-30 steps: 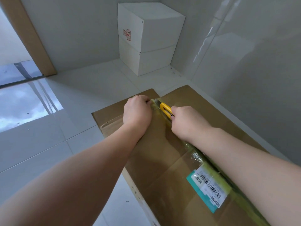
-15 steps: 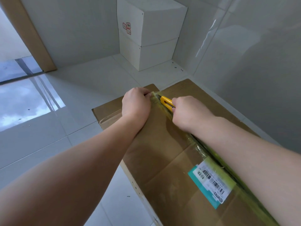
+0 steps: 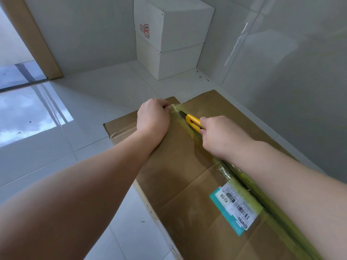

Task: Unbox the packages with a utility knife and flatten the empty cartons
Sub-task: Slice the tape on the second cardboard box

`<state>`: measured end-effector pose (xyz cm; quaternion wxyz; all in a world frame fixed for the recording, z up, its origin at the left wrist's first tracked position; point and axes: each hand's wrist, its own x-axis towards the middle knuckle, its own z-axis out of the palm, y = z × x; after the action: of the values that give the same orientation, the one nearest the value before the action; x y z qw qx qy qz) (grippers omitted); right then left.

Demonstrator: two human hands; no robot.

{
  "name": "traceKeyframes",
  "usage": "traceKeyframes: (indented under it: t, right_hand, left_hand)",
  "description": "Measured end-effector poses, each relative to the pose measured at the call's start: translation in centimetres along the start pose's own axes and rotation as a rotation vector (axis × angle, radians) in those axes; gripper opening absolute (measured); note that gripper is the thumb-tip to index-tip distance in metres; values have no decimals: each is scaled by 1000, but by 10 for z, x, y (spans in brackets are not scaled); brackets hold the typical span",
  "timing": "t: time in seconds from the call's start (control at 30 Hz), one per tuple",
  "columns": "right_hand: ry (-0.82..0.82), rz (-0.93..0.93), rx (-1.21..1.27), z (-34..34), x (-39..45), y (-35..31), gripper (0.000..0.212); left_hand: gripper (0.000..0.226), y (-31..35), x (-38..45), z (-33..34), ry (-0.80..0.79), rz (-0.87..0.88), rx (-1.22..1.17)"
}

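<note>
Utility knife [image 3: 193, 123] handle inside right hand [image 3: 223, 137]

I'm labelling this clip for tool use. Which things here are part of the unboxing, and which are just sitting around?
In use:
- brown carton
- yellow-green tape along its seam
- yellow knife, gripped by the right hand
- left hand, curled at the carton's far edge

Lying about:
- two white boxes, stacked in the corner
- shipping label on the carton
</note>
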<state>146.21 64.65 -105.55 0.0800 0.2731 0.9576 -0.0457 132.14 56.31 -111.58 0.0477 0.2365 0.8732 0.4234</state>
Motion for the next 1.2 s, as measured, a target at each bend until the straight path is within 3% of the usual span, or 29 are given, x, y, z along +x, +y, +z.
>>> traceKeyframes:
  t: [0.13,0.27,1.2]
  right_hand:
    - [-8,-12,-33,0,-13,9,17]
    - [-3,-32,-20,4,-25,18,7]
    - [-82,14,-85,0,-32,23,6]
  left_hand:
    - [23,0,0,0,0,7,-1]
    - [22,0,-1,0,0,15,-3]
    - [23,2,-3,-3,21,47,21]
